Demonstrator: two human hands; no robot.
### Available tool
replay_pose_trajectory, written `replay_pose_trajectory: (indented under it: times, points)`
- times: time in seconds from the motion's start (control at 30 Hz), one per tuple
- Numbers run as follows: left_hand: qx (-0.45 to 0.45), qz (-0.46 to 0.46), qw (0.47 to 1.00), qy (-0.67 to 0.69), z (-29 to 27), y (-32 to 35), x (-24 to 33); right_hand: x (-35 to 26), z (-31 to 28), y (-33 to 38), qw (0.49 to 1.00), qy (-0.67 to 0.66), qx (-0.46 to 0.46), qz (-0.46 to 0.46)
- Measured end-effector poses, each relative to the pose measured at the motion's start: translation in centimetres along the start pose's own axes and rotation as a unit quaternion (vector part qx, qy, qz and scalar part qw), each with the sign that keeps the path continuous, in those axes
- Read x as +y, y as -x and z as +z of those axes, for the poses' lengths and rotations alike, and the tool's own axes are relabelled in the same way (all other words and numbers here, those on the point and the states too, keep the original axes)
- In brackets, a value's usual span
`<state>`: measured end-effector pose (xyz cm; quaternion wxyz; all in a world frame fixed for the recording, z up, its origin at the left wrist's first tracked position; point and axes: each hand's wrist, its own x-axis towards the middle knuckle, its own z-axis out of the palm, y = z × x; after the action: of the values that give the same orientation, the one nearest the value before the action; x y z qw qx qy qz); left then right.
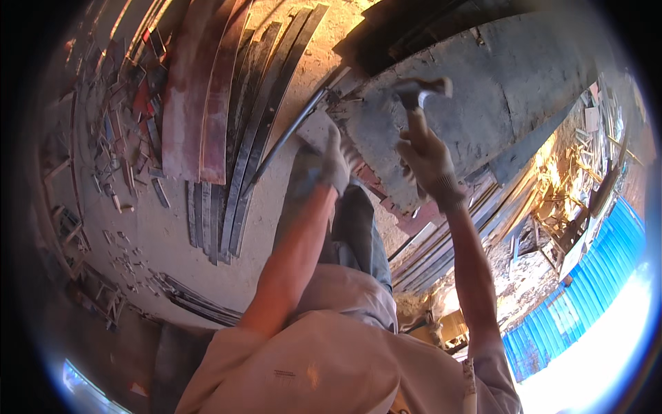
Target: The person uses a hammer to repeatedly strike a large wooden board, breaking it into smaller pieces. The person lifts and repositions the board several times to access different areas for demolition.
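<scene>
My right hand [427, 162], in a pale work glove, is closed around the wooden handle of a hammer [417, 90]. The hammer head is raised above a large grey sheet [476, 83] with worn, cracked edges. My left hand [334, 165], also gloved, grips a short pale piece of board [316, 131] beside the near left edge of that sheet; its fingers are partly blurred. A thin metal bar [286, 141] slants along the ground just left of the board. Below my left hand, broken reddish-brown edging [369, 181] shows along the sheet.
Long reddish boards [196, 103] and dark narrow strips [258, 124] lie to the left. Scrap pieces [127, 152] litter the far left ground. More planks [441, 234] are stacked at right, near sunlit wood scraps [552, 179] and a blue corrugated sheet [572, 297].
</scene>
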<state>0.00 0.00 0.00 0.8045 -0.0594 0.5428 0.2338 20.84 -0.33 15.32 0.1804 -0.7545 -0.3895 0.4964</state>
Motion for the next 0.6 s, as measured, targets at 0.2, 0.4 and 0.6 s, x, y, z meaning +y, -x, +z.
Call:
replay_pose_trajectory:
  times: [0.2, 0.4, 0.6]
  points:
    - [-0.026, 0.073, 0.994, 0.082, 1.0, -4.1, 5.9, -6.5, 1.8, -7.5, 0.910, 0.356, -0.163, -0.140]
    - [-0.006, 0.148, 0.988, 0.040, 2.4, -4.3, 6.5, -8.5, 3.3, -10.9, 0.848, 0.452, -0.204, -0.186]
    - [-0.108, 0.097, 0.989, 0.023, 1.9, -5.9, 7.5, -1.7, -0.1, -12.1, 0.833, 0.503, -0.135, -0.188]
